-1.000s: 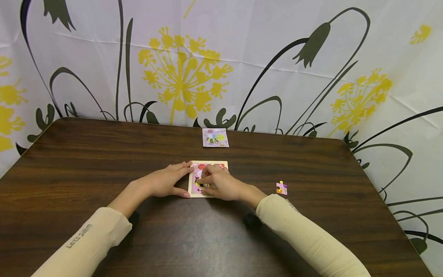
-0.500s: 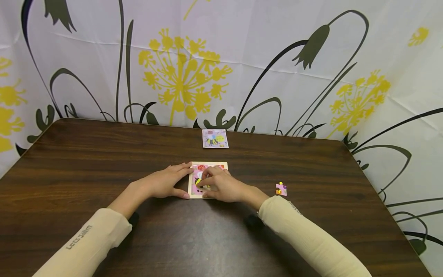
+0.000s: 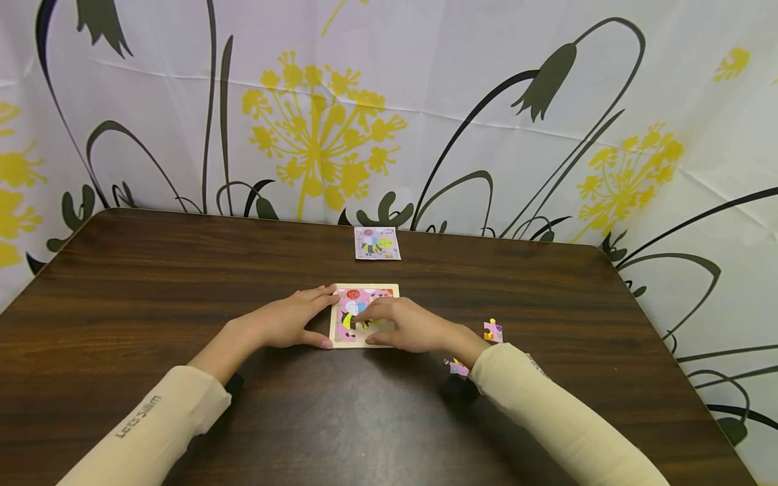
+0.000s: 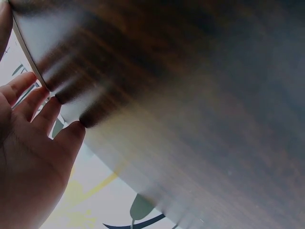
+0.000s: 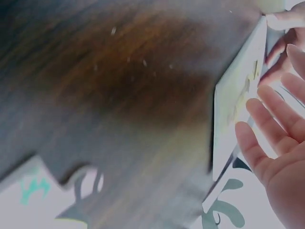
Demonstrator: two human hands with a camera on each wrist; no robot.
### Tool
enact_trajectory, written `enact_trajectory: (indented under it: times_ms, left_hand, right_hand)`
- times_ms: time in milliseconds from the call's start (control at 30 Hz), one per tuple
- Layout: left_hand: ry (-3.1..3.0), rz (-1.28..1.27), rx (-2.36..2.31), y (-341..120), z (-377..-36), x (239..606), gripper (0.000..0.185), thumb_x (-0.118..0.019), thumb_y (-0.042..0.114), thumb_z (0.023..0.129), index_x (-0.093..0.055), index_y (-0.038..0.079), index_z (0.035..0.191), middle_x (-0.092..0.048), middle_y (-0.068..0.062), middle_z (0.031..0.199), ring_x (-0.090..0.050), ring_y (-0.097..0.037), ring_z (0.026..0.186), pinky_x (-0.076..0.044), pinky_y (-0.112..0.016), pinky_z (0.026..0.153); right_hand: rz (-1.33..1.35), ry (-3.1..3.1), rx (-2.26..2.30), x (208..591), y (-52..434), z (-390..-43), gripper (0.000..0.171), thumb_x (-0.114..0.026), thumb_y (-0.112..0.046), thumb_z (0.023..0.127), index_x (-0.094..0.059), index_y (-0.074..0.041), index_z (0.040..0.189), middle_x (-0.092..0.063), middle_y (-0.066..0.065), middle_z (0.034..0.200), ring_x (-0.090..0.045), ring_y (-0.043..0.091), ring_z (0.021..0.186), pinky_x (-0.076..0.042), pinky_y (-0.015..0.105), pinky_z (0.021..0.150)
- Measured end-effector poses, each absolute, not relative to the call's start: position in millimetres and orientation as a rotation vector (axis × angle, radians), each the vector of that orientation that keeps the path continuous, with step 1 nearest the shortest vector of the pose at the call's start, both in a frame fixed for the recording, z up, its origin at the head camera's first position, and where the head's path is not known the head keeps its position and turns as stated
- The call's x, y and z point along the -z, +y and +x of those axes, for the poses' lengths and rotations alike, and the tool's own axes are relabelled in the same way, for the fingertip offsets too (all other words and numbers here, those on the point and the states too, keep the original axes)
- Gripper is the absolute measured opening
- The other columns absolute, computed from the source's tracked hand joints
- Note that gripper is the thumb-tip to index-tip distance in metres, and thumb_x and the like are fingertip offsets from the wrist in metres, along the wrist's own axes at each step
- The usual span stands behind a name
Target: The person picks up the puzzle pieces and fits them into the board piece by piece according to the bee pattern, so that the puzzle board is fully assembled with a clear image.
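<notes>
A square wooden jigsaw board (image 3: 371, 286) with a pink bee picture lies on the table. My left hand (image 3: 286, 320) rests at its left side, fingers at the upper left corner and thumb at the lower left. Over the board's right half is my right hand (image 3: 416, 327), its fingertips among the bee pieces (image 3: 348, 320); it hides part of the picture. In the right wrist view the fingers of the right hand (image 5: 281, 157) are extended above the board (image 5: 226, 124), with nothing seen between them. Bare wood shows in part of the board.
Two loose jigsaw pieces lie right of the board: one pink and yellow piece (image 3: 494, 332), and another piece (image 3: 457, 367) beside the right wrist. A bee picture card (image 3: 377, 244) lies behind the board. A flowered cloth (image 3: 462, 101) hangs behind the table.
My right hand has shifted right and its fingers have straightened, uncovering more of the bee picture. A second loose piece now shows beside the right wrist. The left hand has stayed in place.
</notes>
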State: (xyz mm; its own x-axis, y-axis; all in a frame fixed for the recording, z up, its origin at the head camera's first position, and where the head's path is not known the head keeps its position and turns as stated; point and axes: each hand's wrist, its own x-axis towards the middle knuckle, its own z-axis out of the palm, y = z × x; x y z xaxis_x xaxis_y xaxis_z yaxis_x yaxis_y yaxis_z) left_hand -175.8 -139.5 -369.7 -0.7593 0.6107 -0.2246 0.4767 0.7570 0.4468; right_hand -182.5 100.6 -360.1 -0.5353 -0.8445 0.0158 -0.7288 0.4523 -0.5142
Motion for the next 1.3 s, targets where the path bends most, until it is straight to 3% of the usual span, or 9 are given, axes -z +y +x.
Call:
enact_trajectory:
  times_ms: [233, 467, 967, 1300]
  left_hand:
    - [2.595, 0.83, -0.51, -139, -177, 370, 0.081, -0.065, 0.044, 0.08, -0.031, 0.002, 0.141, -0.019, -0.02, 0.148, -0.02, -0.044, 0.131, -0.022, -0.057, 0.101]
    - [2.59, 0.833, -0.514, -140, -178, 370, 0.082, -0.066, 0.043, 0.08, -0.03, 0.001, 0.141, -0.019, -0.02, 0.148, -0.018, -0.041, 0.133, -0.019, -0.056, 0.103]
    - [2.594, 0.823, -0.509, -139, -176, 369, 0.082, -0.066, 0.042, 0.08, -0.03, 0.002, 0.141, -0.019, -0.019, 0.148, -0.018, -0.041, 0.132, -0.02, -0.056, 0.103]
    - [2.581, 0.809, -0.517, -138, -176, 368, 0.082, -0.066, 0.043, 0.08, -0.03, 0.002, 0.141, -0.018, -0.019, 0.148, -0.018, -0.041, 0.133, -0.023, -0.055, 0.102]
  right_hand:
    - [-1.229, 2.465, 0.743, 351, 119, -183, 0.032, -0.067, -0.014, 0.084, -0.062, -0.001, 0.113, -0.062, 0.008, 0.109, -0.056, 0.019, 0.098, -0.047, 0.03, 0.082]
    - [-1.137, 2.463, 0.768, 347, 144, -186, 0.029, -0.068, -0.011, 0.083, -0.064, 0.0, 0.109, -0.062, 0.01, 0.106, -0.059, 0.022, 0.097, -0.048, 0.033, 0.084]
    - [-1.056, 2.488, 0.787, 356, 200, -180, 0.015, -0.072, -0.014, 0.079, -0.066, -0.004, 0.088, -0.059, -0.001, 0.082, -0.055, 0.006, 0.071, -0.049, 0.022, 0.063]
    - [-1.037, 2.489, 0.78, 365, 224, -168, 0.014, -0.073, -0.013, 0.078, -0.064, -0.006, 0.087, -0.058, -0.003, 0.08, -0.053, 0.007, 0.07, -0.048, 0.023, 0.063]
